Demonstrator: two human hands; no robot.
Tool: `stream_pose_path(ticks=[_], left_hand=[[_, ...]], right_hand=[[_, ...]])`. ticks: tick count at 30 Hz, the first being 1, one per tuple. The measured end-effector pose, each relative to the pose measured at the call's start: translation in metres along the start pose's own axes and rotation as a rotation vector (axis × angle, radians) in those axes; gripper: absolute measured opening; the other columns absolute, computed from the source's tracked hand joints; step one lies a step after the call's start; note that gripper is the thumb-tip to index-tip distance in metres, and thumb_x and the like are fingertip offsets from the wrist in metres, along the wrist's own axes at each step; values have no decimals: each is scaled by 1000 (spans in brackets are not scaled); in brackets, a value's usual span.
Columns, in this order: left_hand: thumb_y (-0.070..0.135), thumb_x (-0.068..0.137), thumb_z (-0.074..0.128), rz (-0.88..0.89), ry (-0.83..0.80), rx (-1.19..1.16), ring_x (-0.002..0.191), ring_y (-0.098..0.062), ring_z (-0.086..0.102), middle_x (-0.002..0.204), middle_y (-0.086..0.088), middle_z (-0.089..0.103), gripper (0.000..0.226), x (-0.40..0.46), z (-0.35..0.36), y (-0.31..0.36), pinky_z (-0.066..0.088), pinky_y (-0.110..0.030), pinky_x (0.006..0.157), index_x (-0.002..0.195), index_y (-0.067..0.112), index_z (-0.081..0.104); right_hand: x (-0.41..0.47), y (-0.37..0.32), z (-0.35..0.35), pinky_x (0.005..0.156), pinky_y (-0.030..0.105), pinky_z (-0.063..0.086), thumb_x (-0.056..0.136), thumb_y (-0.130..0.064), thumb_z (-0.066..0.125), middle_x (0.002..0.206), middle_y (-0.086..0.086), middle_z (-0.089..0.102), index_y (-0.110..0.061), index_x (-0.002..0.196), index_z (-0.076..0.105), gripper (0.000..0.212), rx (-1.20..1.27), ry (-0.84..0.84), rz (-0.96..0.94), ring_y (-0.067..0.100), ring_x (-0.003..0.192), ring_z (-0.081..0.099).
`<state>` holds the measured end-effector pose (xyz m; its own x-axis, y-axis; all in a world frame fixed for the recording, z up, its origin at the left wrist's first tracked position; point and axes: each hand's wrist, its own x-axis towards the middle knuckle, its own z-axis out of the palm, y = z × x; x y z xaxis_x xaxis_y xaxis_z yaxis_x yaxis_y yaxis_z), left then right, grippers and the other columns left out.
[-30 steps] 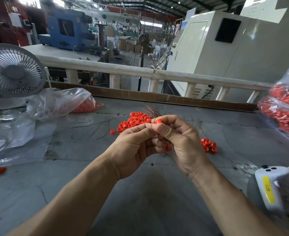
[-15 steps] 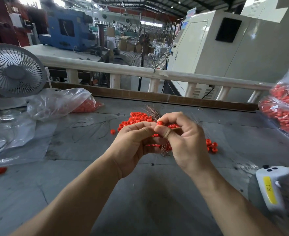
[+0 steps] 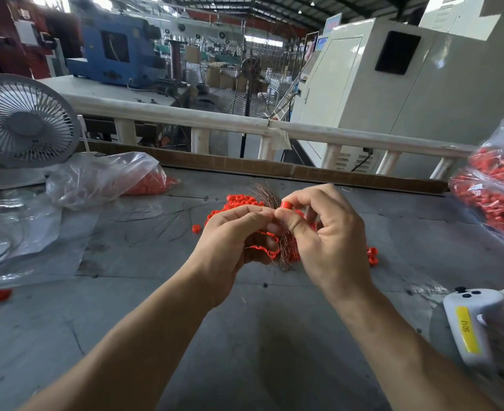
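My right hand (image 3: 331, 241) pinches a small red plastic ring (image 3: 286, 204) between thumb and forefinger. My left hand (image 3: 230, 244) grips a bundle of thin copper wires (image 3: 286, 250) with several red rings threaded on them; the wire tips (image 3: 262, 191) fan out above my fingers. The two hands touch at the fingertips above the grey table (image 3: 245, 336). A pile of loose red rings (image 3: 236, 203) lies on the table just behind my hands, and a few more red rings (image 3: 372, 255) lie to the right.
A clear bag of red rings (image 3: 105, 179) and a small white fan (image 3: 22, 126) stand at the back left. A full bag of red parts (image 3: 497, 191) sits at the right edge. A white controller (image 3: 467, 324) lies front right. One stray ring (image 3: 0, 295) lies left.
My hands have risen slightly and my right fingers have spread open a little, with the red ring still pinched at the wire tips.
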<state>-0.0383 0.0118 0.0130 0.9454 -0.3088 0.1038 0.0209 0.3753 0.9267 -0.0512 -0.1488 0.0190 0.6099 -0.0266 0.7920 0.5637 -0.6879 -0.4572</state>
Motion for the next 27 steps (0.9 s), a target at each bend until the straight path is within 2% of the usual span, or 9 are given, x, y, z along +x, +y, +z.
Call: stream_pose_path(ticks=[2,4,7,10,14,17,20,23,27], left_hand=[[11,100,59,-3,5,20,70,-21,62,90,-14,68,17,1,0,0,52,-29,58,100,2,73],[13,101,58,-8,12,41,70,-22,62,89,-14,68,20,1,0,-1,52,-29,58,101,1,74],[25,103,55,-24,8,87,73,-28,62,86,-18,69,32,1,0,-3,52,-32,61,92,2,75],[39,102,56,-16,9,107,82,-32,69,97,-25,74,49,1,1,-5,58,-36,71,99,-6,73],[29,102,59,66,90,57,89,-31,72,101,-27,74,33,4,-2,-4,61,-40,81,97,3,78],[17,101,58,96,116,93,96,-35,71,103,-23,74,24,5,-6,-4,58,-47,89,97,9,80],[23,99,62,111,173,143,88,-27,73,96,-18,76,23,6,-8,-5,61,-39,83,90,12,80],[21,102,61,150,268,244,76,-16,75,84,-9,78,25,6,-10,-6,57,-21,65,87,12,79],[13,101,56,97,343,238,73,-20,76,81,-9,78,24,8,-14,-2,58,-28,66,87,9,75]], right_hand=[[1,1,-2,62,33,50,92,-30,76,76,-12,57,-24,93,70,8,-6,3,14,13,67,57],[1,-2,-4,57,36,51,93,-33,73,65,-13,53,-27,94,66,9,-5,34,7,13,60,57],[-4,-11,-4,59,33,56,92,-24,70,76,-11,63,-24,101,62,12,153,11,-11,14,66,66],[-7,-16,1,63,18,51,90,-10,70,82,-14,65,-16,103,63,16,221,-86,-34,10,69,67],[-10,-13,4,63,21,55,92,-7,72,82,-11,68,-18,101,63,17,255,-230,67,12,72,70],[-12,-9,5,66,12,51,94,-12,73,87,-11,73,-23,103,63,17,244,-262,113,5,79,72],[-13,-6,7,72,6,49,94,-16,73,95,-17,76,-28,109,62,23,201,-307,157,-5,89,71],[-13,-4,9,74,14,54,92,-15,76,94,-15,78,-25,109,67,22,175,-339,159,-4,86,72],[-12,-3,9,74,33,59,94,-16,75,87,-11,77,-27,106,72,16,152,-408,167,8,77,73]])
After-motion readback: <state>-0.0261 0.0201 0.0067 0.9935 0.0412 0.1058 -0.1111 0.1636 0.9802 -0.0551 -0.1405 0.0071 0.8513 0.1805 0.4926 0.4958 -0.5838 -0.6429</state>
